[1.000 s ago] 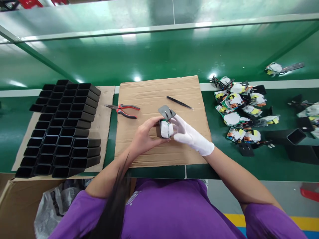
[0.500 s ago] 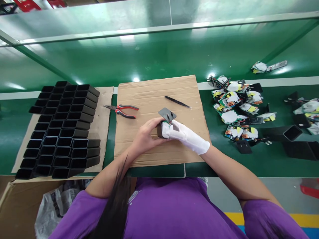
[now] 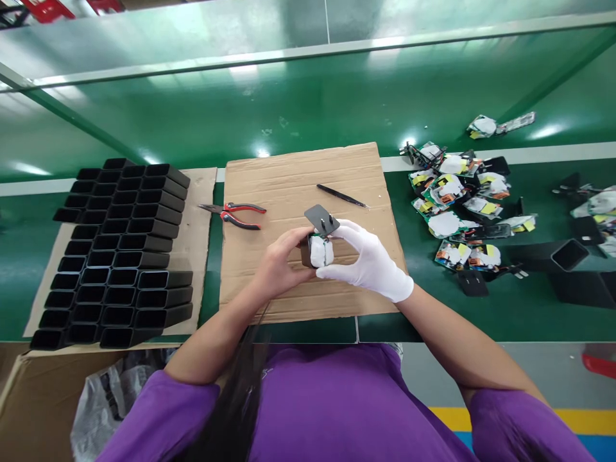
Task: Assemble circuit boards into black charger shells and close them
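My bare left hand point(image 3: 283, 262) is wrapped round a black plastic housing point(image 3: 305, 252), mostly hidden by the fingers. A circuit board assembly point(image 3: 321, 251) with a white-covered part sits at the housing's open end, partly inside it. A flat black plug cover point(image 3: 321, 219) with metal pins tilts above, joined to the board. My right hand point(image 3: 368, 260), in a white glove, grips this assembly, its thumb at the lower edge and its fingers by the plug cover. Both hands are above the cardboard sheet point(image 3: 269, 173).
Red-and-black pliers point(image 3: 238, 215) and black tweezers point(image 3: 342, 196) lie on the cardboard. Stacked black housings point(image 3: 163, 226) stand at left. Several circuit board assemblies point(image 3: 445, 224) are heaped at right, near two loose black housings point(image 3: 543, 258). A metal rail point(image 3: 289, 58) crosses behind.
My gloved right hand has opened wider and turned, with its thumb lower and its fingers higher round the assembly. The white part shows more fully. My left hand stays round the housing.
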`<control>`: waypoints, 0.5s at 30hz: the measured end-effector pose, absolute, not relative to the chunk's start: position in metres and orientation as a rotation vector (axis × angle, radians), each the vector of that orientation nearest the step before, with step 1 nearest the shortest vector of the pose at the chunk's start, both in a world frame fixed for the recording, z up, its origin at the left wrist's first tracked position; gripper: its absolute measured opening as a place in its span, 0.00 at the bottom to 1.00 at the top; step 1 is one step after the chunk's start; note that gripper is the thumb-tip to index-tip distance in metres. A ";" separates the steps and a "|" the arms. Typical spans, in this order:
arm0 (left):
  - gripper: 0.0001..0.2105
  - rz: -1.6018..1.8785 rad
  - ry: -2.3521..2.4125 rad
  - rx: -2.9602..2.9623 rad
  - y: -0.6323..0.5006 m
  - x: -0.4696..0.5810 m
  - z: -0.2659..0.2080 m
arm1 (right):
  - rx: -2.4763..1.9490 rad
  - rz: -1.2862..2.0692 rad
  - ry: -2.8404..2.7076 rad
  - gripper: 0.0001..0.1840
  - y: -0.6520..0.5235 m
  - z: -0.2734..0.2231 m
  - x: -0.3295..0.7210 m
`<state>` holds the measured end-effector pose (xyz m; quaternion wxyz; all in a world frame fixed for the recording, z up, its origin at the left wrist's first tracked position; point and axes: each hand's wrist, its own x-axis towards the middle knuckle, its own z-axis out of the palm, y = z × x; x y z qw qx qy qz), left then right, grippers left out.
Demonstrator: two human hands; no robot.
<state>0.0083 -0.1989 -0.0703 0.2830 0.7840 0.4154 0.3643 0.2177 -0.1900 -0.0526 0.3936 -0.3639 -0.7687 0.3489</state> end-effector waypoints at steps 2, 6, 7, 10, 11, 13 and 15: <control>0.29 0.945 1.100 2.106 -0.199 0.008 -0.068 | -0.917 0.812 -1.982 0.30 -0.190 -0.054 0.219; 0.29 0.884 1.081 2.134 -0.199 0.006 -0.061 | -0.911 0.741 -2.026 0.30 -0.191 -0.057 0.219; 0.28 0.868 1.072 2.134 -0.199 0.006 -0.059 | -0.905 0.743 -2.021 0.30 -0.192 -0.058 0.218; 0.27 0.788 1.066 2.110 -0.199 0.005 -0.055 | -0.915 0.792 -1.877 0.29 -0.194 -0.059 0.221; 0.27 0.750 1.075 2.091 -0.199 0.005 -0.054 | -0.929 0.820 -1.779 0.30 -0.195 -0.058 0.222; 0.27 0.699 1.083 2.025 -0.199 0.005 -0.054 | -0.957 0.877 -1.570 0.32 -0.195 -0.057 0.227; 0.28 0.732 1.071 1.934 -0.200 0.005 -0.055 | -0.964 0.937 -1.436 0.35 -0.195 -0.056 0.231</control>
